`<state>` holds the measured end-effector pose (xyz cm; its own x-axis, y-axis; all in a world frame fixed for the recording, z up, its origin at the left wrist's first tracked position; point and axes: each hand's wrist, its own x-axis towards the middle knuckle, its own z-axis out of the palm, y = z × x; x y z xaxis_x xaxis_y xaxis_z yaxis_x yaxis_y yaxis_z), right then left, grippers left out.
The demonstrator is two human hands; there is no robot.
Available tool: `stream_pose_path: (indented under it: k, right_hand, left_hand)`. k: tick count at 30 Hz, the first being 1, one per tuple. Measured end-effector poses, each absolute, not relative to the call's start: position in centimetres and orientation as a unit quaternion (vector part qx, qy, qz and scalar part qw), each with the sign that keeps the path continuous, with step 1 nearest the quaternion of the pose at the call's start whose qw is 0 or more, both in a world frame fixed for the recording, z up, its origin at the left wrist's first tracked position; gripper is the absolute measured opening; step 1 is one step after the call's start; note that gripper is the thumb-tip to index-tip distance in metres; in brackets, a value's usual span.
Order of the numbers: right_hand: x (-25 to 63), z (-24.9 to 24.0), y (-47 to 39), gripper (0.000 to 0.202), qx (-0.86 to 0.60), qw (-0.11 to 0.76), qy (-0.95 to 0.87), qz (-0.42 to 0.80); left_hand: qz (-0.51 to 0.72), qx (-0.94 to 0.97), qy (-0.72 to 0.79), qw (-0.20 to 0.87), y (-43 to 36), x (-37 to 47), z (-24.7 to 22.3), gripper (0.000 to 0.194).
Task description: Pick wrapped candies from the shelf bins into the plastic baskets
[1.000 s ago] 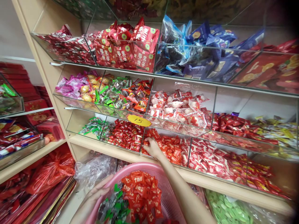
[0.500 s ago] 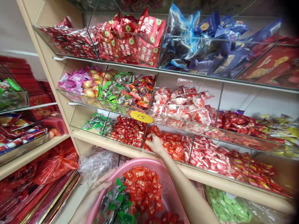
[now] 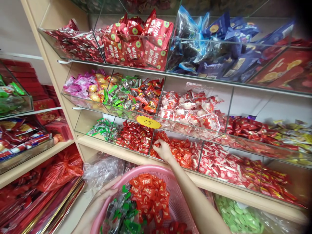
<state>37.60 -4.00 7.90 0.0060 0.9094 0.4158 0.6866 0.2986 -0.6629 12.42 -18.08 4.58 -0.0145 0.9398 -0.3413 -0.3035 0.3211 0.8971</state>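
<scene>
Left hand (image 3: 102, 201) lies flat w/ fingers spread on the near-left rim of the pink basket (image 3: 170, 182), which holds red & green sweets. Further back, right hand (image 3: 162, 150) is in the bottom shelf's bin, fingers curled round red sweets (image 3: 182, 154) at its left end.

- Right hand (image 3: 163, 150): bare, no ring or watch showing.
- Right forearm: bare, no sleeve in view.
- Left hand (image 3: 97, 206): bare, wrist uncovered.
</scene>
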Motion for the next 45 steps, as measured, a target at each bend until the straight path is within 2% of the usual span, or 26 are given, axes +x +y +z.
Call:
stream_pose_path:
  k: [5, 9, 14, 18, 26, 30, 33, 37, 45]
  right_hand:
    - [38.1, 10.4, -6.4, 0.019, -0.560, 0.506, -0.652, 0.073]
    - [38.0, 11.9, -10.4, 0.015, -0.542, 0.500, -0.670, 0.084]
    - [36.4, 11.8, -15.2, 0.005, -0.486, 0.334, -0.785, 0.191]
    - [35.3, 10.7, -17.2, 0.007, -0.444, 0.185, -0.841, 0.247]
    - [34.1, 10.5, -19.2, 0.011, -0.419, 0.025, -0.878, 0.228]
    - [33.6, 9.6, -20.8, 0.022, -0.405, -0.068, -0.890, 0.197]
    - [33.4, 8.0, -21.5, 0.024, -0.404, -0.082, -0.895, 0.169]
    - [33.4, 6.4, -21.6, 0.021, -0.398, -0.055, -0.905, 0.142]
    - [33.5, 5.9, -21.5, 0.023, -0.379, -0.031, -0.920, 0.095]
  left_hand:
    - [0.497, 0.315, 0.515, 0.623, -18.1, 12.5, 4.5, 0.042]
    - [0.491, 0.310, 0.510, 0.635, -18.1, 12.6, 4.8, 0.042]
    - [0.461, 0.314, 0.498, 0.664, -18.1, 12.5, 5.5, 0.043]
    - [0.468, 0.308, 0.499, 0.661, -18.4, 12.6, 5.6, 0.046]
    - [0.472, 0.304, 0.499, 0.660, -18.4, 12.4, 5.3, 0.043]
    - [0.467, 0.299, 0.496, 0.669, -18.5, 12.2, 5.4, 0.043]
    - [0.469, 0.302, 0.494, 0.667, -18.5, 12.2, 5.4, 0.043]
    - [0.468, 0.308, 0.492, 0.666, -18.5, 12.3, 5.3, 0.044]
    - [0.494, 0.294, 0.499, 0.649, -18.6, 12.8, 5.0, 0.047]
